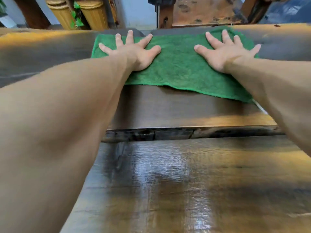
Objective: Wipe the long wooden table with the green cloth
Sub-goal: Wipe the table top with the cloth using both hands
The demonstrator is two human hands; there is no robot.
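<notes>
The green cloth [178,64] lies spread flat across the far part of the long dark wooden table [176,108]. My left hand [134,49] presses on the cloth's left half with fingers straight and splayed. On the right half my right hand [223,51] lies flat in the same way, fingers spread. Both arms reach far forward. The cloth's far edge lies near the table's far edge.
A nearer glossy wooden surface [185,182] sits below the table's front edge, with a dark gap between. Beyond the table stand a wooden chair [202,12], two ribbed tan columns [79,12] with green leaves, and a dark post [32,12].
</notes>
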